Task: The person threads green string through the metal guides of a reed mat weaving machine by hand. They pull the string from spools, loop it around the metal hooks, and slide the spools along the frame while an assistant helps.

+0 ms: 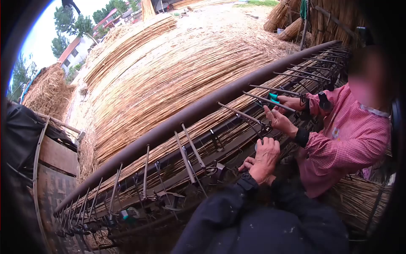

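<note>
Near the front of a long rack frame, my left hand (266, 155) bends over my right hand (247, 164), the wrists crossing. The left fingers are curled together beside a small pale round thing (256, 146), too small to name. Only a few fingers of my right hand show, closed and pointing left; what they hold, if anything, is hidden. Thin metal rods (237, 112) run from a thick brown pipe (177, 122) toward my hands. A dark spool-like piece (220, 169) hangs on the frame to their left.
On the right, a co-worker in a pink checked sleeve (338, 144) works with both hands (281, 120) by a green strip (273, 98). Long reed stalks (169, 89) lie behind the pipe. Bundled reeds (292, 29) stand at the back right; a brown board (57, 154) is at left.
</note>
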{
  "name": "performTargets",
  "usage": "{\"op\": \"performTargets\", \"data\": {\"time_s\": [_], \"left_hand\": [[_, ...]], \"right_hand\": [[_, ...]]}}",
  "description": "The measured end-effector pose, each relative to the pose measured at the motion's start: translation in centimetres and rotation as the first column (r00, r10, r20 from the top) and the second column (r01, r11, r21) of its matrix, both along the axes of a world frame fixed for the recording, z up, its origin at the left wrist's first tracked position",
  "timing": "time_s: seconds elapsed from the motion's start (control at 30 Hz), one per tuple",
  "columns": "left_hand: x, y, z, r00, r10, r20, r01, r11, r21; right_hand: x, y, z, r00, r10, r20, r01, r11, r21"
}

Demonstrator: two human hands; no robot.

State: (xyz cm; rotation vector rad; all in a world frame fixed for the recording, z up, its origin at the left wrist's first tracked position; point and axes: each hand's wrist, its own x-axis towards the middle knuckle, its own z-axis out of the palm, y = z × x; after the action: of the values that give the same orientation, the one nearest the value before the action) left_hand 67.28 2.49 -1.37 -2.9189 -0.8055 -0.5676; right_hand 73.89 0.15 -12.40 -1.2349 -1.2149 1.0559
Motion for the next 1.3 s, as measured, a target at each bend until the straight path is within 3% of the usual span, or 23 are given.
{"op": "performTargets", "data": {"time_s": [0.07, 0.17, 0.23, 0.27, 0.33, 0.37, 0.43, 0.47, 0.5, 0.57, 0.6, 0.7, 0.77, 0.83, 0.87, 0.9, 0.97, 1.03, 1.1, 1.2, 1.3], "left_hand": [[-2.3, -0.1, -0.6, 0.990, 0.011, 0.139, 0.000, 0.997, -0.079], [-7.4, -0.6, -1.4, 0.988, 0.056, 0.141, -0.021, 0.971, -0.237], [-10.8, -0.9, -0.6, 0.974, 0.165, 0.157, -0.067, 0.867, -0.494], [-11.9, -0.8, -1.2, 0.974, 0.167, 0.155, -0.069, 0.865, -0.497], [-13.8, -1.1, -2.3, 0.948, 0.291, 0.125, -0.122, 0.700, -0.704], [-14.0, -1.4, -2.7, 0.947, 0.296, 0.128, -0.123, 0.699, -0.705], [-14.3, -2.4, -3.0, 0.816, 0.576, 0.045, -0.161, 0.301, -0.940], [-14.6, -2.9, -3.0, 0.803, 0.595, 0.038, -0.120, 0.223, -0.967], [-15.1, -3.1, -3.8, 0.808, 0.588, 0.045, -0.108, 0.222, -0.969], [-16.1, -3.5, -6.4, 0.852, 0.504, 0.141, 0.126, 0.064, -0.990], [-16.4, -4.4, -6.8, 0.805, 0.538, 0.251, 0.281, 0.028, -0.959], [-17.9, -5.3, -8.5, 0.749, 0.554, 0.362, 0.385, 0.080, -0.919], [-18.1, -5.2, -8.8, 0.775, 0.514, 0.368, 0.383, 0.081, -0.920], [-17.7, -5.1, -8.6, 0.645, 0.684, 0.341, 0.592, -0.165, -0.789], [-17.3, -5.3, -7.4, 0.627, 0.713, 0.314, 0.653, -0.262, -0.710], [-17.0, -5.4, -6.9, 0.627, 0.711, 0.317, 0.655, -0.261, -0.710], [-16.6, -5.7, -6.1, 0.621, 0.727, 0.293, 0.660, -0.283, -0.696], [-16.4, -5.6, -4.2, 0.610, 0.743, 0.275, 0.659, -0.283, -0.697], [-16.4, -5.2, -3.2, 0.597, 0.759, 0.260, 0.660, -0.280, -0.697], [-16.9, -4.5, -1.6, 0.717, 0.672, 0.183, 0.577, -0.425, -0.698], [-16.8, -4.6, 1.1, 0.797, 0.546, 0.259, 0.492, -0.336, -0.803]], "right_hand": [[-2.6, -2.8, -0.2, 0.999, -0.037, 0.005, 0.037, 0.999, 0.026], [-4.7, -5.6, 0.2, 0.995, -0.095, 0.008, 0.095, 0.995, 0.041], [-4.0, -6.2, 1.1, 0.997, -0.023, -0.077, 0.012, 0.990, -0.138], [-4.2, -6.3, 1.8, 0.997, -0.021, -0.078, 0.010, 0.990, -0.140], [-4.8, -6.8, 3.8, 0.941, -0.015, -0.337, -0.059, 0.976, -0.208], [-4.8, -6.8, 4.0, 0.942, -0.010, -0.335, -0.064, 0.976, -0.209], [-4.6, -7.2, 4.5, 0.881, 0.037, -0.472, -0.168, 0.957, -0.237], [-4.4, -7.3, 5.0, 0.885, 0.032, -0.465, -0.161, 0.957, -0.242], [-4.3, -7.4, 5.8, 0.845, -0.002, -0.534, -0.189, 0.934, -0.304], [-3.9, -7.8, 7.1, 0.807, -0.057, -0.588, -0.201, 0.909, -0.364], [-3.9, -8.0, 7.6, 0.818, -0.033, -0.575, -0.241, 0.887, -0.394], [-4.5, -9.1, 7.3, 0.875, -0.001, -0.485, -0.249, 0.857, -0.451], [-5.0, -10.0, 4.8, 0.998, 0.059, -0.031, -0.065, 0.951, -0.303], [-6.2, -10.4, 7.4, 0.997, 0.062, -0.042, -0.073, 0.928, -0.365], [-6.8, -10.5, 8.6, 0.988, 0.019, -0.154, -0.076, 0.923, -0.377], [-7.1, -10.6, 9.2, 0.964, -0.026, -0.264, -0.081, 0.918, -0.388], [-7.1, -10.8, 9.6, 0.967, -0.043, -0.249, -0.054, 0.927, -0.370], [-7.5, -10.7, 12.6, 0.928, -0.205, -0.310, 0.084, 0.929, -0.362], [-7.5, -10.5, 12.8, 0.931, -0.214, -0.296, 0.115, 0.941, -0.318], [-8.1, -10.7, 13.5, 0.983, -0.097, -0.154, 0.046, 0.952, -0.302], [-9.2, -11.5, 16.1, 0.987, -0.100, -0.122, 0.060, 0.953, -0.295]]}}
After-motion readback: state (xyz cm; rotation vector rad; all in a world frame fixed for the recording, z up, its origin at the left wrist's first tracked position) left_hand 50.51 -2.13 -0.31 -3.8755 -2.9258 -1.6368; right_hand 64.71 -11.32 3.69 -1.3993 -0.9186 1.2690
